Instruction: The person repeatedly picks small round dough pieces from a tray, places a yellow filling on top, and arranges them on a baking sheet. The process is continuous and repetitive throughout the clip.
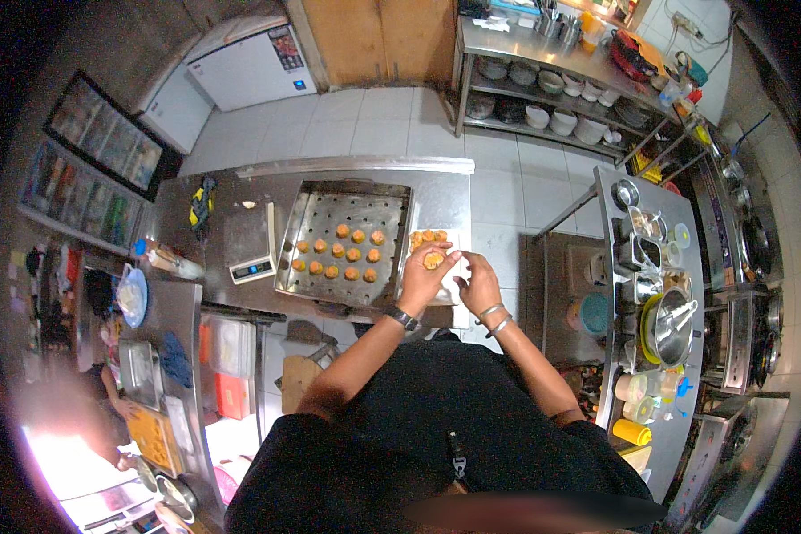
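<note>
My left hand [424,278] is closed around a small orange-topped piece of food [433,260], which looks like a dumpling. Right beside it, my right hand [479,287] has its fingers bent and pinched together; whatever is between them is too small to make out. Just beyond my hands lies more orange food [429,238] in a cluster, partly covered by my fingers. To the left stands a square metal tray [347,201] with a perforated bottom. Several similar orange-topped pieces [342,231] sit in it in rows, apart from one another.
A digital scale [254,270] stands left of the tray on the steel table [240,182]. Black-and-yellow gloves or cloth [202,204] lie farther left. On the right counter are a steel bowl [674,326] and a yellow bottle [632,432]. Another person's arm [114,392] shows at lower left.
</note>
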